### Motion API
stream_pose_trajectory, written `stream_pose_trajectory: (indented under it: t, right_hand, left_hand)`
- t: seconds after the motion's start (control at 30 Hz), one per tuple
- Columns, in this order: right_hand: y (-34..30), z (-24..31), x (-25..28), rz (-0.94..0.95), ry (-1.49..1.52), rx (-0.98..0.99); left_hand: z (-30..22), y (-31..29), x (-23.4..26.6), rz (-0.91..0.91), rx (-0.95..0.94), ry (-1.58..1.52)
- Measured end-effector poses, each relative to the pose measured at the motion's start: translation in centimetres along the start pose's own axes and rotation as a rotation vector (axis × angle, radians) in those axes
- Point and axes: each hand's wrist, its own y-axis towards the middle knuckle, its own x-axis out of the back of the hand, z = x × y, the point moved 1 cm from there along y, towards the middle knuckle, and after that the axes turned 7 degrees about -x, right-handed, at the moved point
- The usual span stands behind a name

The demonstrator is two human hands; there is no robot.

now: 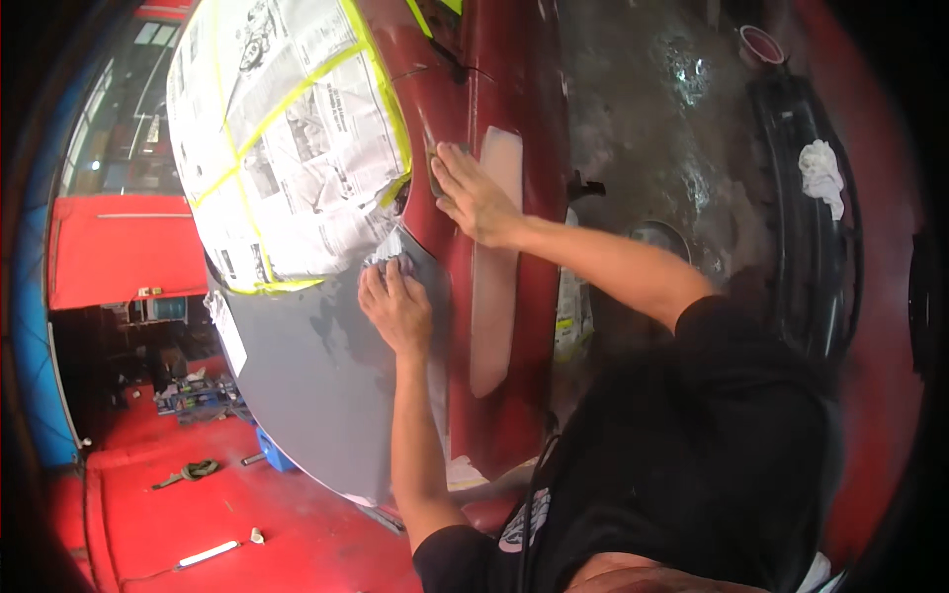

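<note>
My left hand presses down on the grey-primed car panel, close to where the papered windshield begins. Its bent fingers hold a crumpled pale grey cloth or sheet; the exact kind is hard to make out. My right hand lies flat on the red car body with its fingers stretched forward. A small dark patch or piece shows at its fingertips, too unclear to name. Beside that palm runs a long pale filler patch on the red side. Damp-looking dark blotches mark the grey panel.
Newspaper masking with yellow tape covers the glass. A black bumper with a white rag lies at right, near a red-rimmed bucket. At lower left, a lit tube lamp and an olive strap lie on red floor.
</note>
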Motion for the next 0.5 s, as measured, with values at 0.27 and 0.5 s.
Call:
stream_pose_trajectory:
  t: [0.27,0.5]
  right_hand:
    - [6.1,1.2,0.9,-0.083,-0.203,0.022]
    - [6.4,-1.1,3.2,0.084,-0.433,0.263]
  left_hand:
    - [-0.1,0.5,-0.3,-0.019,0.002,-0.018]
    - [0.5,-0.3,-0.5,-0.052,0.012,-0.034]
